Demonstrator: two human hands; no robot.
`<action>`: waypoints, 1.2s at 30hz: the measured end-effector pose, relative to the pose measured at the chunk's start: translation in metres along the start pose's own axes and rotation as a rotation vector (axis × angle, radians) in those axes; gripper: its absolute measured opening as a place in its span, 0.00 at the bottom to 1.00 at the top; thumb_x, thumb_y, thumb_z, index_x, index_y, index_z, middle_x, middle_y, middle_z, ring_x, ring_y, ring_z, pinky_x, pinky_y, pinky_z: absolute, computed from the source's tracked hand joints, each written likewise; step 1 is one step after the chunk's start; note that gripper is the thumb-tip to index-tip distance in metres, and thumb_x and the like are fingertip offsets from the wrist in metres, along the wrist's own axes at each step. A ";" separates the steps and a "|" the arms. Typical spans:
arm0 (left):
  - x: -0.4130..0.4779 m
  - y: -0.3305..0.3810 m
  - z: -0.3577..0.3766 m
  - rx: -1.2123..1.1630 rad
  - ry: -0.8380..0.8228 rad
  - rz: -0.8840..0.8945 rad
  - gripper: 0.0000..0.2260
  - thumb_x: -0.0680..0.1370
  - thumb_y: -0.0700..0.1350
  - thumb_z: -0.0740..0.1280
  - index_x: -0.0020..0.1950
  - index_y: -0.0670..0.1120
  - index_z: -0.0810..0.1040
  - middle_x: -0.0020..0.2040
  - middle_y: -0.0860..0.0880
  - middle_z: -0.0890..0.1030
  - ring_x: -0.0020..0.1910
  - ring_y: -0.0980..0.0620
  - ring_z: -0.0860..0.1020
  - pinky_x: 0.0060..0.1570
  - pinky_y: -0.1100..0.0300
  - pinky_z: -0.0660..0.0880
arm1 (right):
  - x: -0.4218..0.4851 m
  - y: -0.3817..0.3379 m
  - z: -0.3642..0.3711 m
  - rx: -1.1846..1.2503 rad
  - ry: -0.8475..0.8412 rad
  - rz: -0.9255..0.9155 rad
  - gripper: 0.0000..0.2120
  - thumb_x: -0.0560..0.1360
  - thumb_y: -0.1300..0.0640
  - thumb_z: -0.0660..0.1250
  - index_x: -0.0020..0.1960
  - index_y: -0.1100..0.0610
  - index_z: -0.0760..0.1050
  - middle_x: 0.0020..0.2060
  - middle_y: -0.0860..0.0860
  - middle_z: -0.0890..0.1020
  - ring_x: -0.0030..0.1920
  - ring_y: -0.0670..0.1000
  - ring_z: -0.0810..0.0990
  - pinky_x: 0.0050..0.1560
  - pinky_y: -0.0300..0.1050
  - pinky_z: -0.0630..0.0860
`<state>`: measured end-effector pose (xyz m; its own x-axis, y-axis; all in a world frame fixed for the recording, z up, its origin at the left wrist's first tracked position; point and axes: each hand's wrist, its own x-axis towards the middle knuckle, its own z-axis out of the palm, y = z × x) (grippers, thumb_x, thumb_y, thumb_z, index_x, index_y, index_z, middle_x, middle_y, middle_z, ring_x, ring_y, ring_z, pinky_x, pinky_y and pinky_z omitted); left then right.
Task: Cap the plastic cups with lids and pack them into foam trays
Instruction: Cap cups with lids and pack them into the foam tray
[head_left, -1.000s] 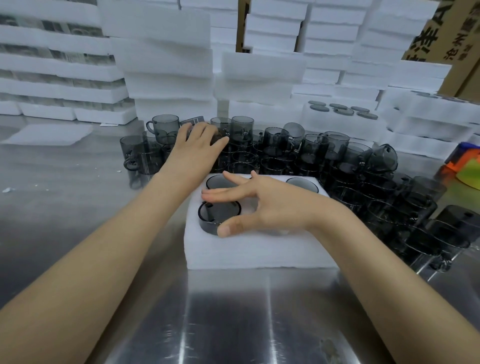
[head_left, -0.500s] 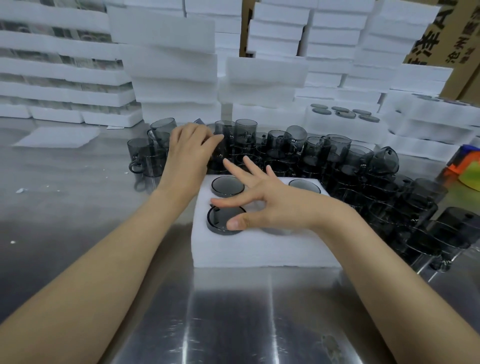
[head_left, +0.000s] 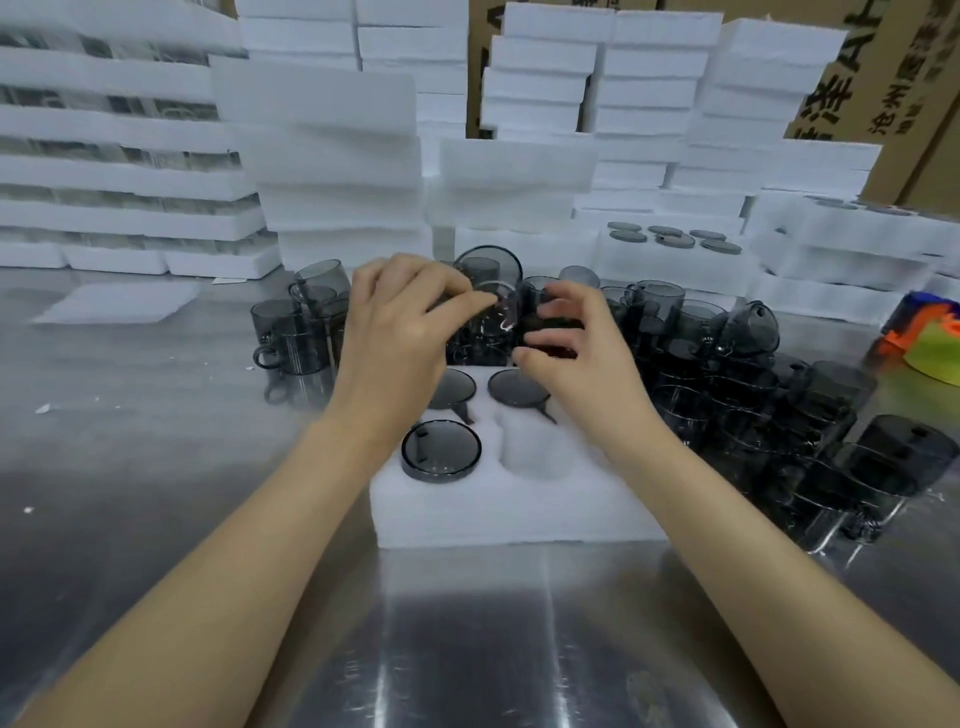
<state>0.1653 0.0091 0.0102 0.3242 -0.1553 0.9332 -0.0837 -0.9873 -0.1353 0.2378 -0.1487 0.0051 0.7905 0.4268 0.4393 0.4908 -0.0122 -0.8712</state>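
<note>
Above the far edge of the foam tray (head_left: 519, 512), the left hand (head_left: 400, 332) pinches a lid (head_left: 500, 306) by its rim between thumb and curled fingers. The right hand (head_left: 571, 353) curls round a smoky grey cup (head_left: 548, 319) just beside it. Motion blur softens both grasps, so the exact finger placement is hard to read. The step in hand looks like capping.

The tray lies in the middle of the worktop (head_left: 156, 467), nearer its near edge. Three capped cups (head_left: 440, 451) sit in its pockets, and the near-right pocket (head_left: 540, 452) is empty. That is probably where this cup goes. The loose cups (head_left: 727, 405) crowd the worktop behind the tray and run along towards its right edge.

To do it well, the right hand should hold the cup upright and steady. The left hand should bring the lid down level, centred on the mouth, and press evenly around the rim until it seats all round. A tilted lid may catch on one side. When the cup is lowered into the pocket, its handle should line up with the pocket's side notch, as it does on the two far cups.

Stacks of foam trays (head_left: 322, 156) line the far edge, and one filled tray (head_left: 670, 240) among them shows lids. On the cardboard boxes (head_left: 878, 88) at the far right corner, printed Chinese characters are cut off. One small column seems to start 沧州, and the rest is not legible.
</note>
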 end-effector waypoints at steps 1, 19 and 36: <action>0.000 0.000 0.000 -0.018 0.003 0.049 0.12 0.74 0.33 0.66 0.49 0.46 0.85 0.44 0.49 0.83 0.49 0.49 0.71 0.52 0.53 0.62 | 0.000 0.001 0.001 0.010 -0.016 -0.023 0.31 0.71 0.67 0.71 0.67 0.48 0.65 0.60 0.47 0.73 0.56 0.44 0.78 0.49 0.36 0.77; 0.000 0.008 0.000 -0.425 -0.298 -0.144 0.18 0.79 0.45 0.64 0.68 0.42 0.72 0.61 0.47 0.78 0.59 0.49 0.74 0.58 0.52 0.68 | -0.009 -0.008 0.001 -0.010 -0.075 -0.231 0.28 0.68 0.67 0.67 0.64 0.53 0.63 0.58 0.51 0.72 0.59 0.50 0.75 0.61 0.46 0.74; 0.000 0.009 -0.002 -0.394 -0.336 -0.146 0.10 0.81 0.41 0.59 0.54 0.40 0.79 0.51 0.46 0.80 0.50 0.46 0.78 0.50 0.50 0.71 | -0.012 -0.029 -0.019 -0.388 -0.170 -0.318 0.16 0.65 0.43 0.72 0.50 0.46 0.75 0.39 0.43 0.79 0.40 0.43 0.77 0.40 0.34 0.72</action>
<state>0.1629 0.0003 0.0098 0.6373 -0.0838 0.7661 -0.3414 -0.9219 0.1832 0.2208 -0.1709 0.0296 0.5258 0.6042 0.5987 0.8215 -0.1785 -0.5415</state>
